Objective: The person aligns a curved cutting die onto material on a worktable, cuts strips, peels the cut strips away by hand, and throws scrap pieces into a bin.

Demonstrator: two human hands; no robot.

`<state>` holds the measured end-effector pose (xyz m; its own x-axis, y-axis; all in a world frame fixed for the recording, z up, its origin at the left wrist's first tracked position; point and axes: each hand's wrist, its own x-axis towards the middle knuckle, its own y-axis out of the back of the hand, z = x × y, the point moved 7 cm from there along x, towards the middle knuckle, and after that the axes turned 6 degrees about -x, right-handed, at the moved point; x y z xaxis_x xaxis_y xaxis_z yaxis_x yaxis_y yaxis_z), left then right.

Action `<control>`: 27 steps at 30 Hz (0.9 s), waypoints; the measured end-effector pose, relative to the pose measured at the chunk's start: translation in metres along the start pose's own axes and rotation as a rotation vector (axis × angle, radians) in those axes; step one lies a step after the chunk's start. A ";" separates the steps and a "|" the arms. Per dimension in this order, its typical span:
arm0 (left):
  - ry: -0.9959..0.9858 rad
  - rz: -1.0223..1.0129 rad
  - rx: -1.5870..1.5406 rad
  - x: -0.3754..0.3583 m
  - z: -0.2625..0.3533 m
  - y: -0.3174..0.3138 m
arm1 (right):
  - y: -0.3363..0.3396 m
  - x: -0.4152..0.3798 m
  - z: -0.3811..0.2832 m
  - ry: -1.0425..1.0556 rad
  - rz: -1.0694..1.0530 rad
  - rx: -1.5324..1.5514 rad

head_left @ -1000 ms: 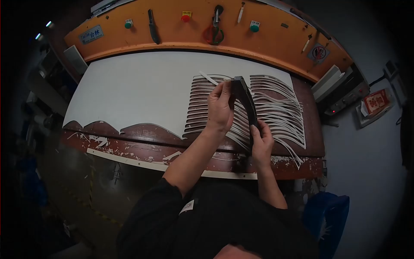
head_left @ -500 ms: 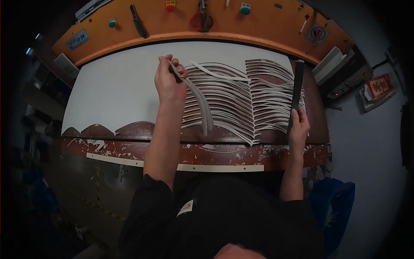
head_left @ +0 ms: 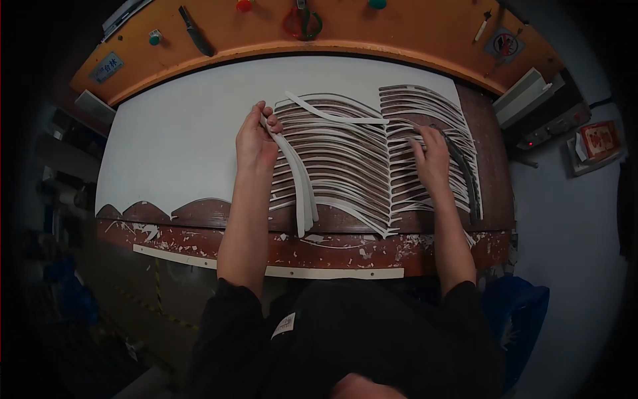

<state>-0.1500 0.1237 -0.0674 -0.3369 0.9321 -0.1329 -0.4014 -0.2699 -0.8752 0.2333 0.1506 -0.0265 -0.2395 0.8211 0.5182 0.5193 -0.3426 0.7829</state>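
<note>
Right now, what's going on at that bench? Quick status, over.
Left hand gripping curved white strips. Right hand pressing dark cutter onto cut sheet. Nothing blocking.

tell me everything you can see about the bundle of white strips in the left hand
The bundle of white strips is a few long, narrow, curved pieces pressed together, thin and flexible-looking, like cut sheet material. The left hand pinches its upper end between fingers and thumb; from there it arcs down toward the person, its free lower end hanging over the dark red-brown bed near the front edge. It runs along the left side of the cut strip rows, crossing their ends. Its exact count cannot be told.
</note>
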 end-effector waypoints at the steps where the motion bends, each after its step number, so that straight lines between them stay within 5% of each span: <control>1: -0.013 0.027 -0.002 0.003 -0.004 0.008 | -0.018 0.012 -0.022 0.080 -0.030 0.031; 11: -0.100 0.272 -0.015 0.003 -0.013 0.058 | -0.126 0.049 -0.077 0.261 -0.250 -0.031; 19: 0.019 0.142 -0.031 0.023 -0.038 0.050 | -0.079 0.047 -0.104 0.254 -0.060 0.142; 23: 0.067 0.202 -0.072 0.014 -0.052 0.029 | -0.070 0.016 -0.120 -0.019 -0.261 0.502; 27: 0.078 0.178 -0.054 0.008 -0.054 0.006 | -0.080 -0.011 -0.127 0.159 -0.297 0.325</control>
<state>-0.1092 0.1425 -0.0986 -0.3308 0.8871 -0.3219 -0.2941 -0.4210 -0.8580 0.0903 0.1108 -0.0514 -0.5261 0.7731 0.3543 0.6332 0.0780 0.7701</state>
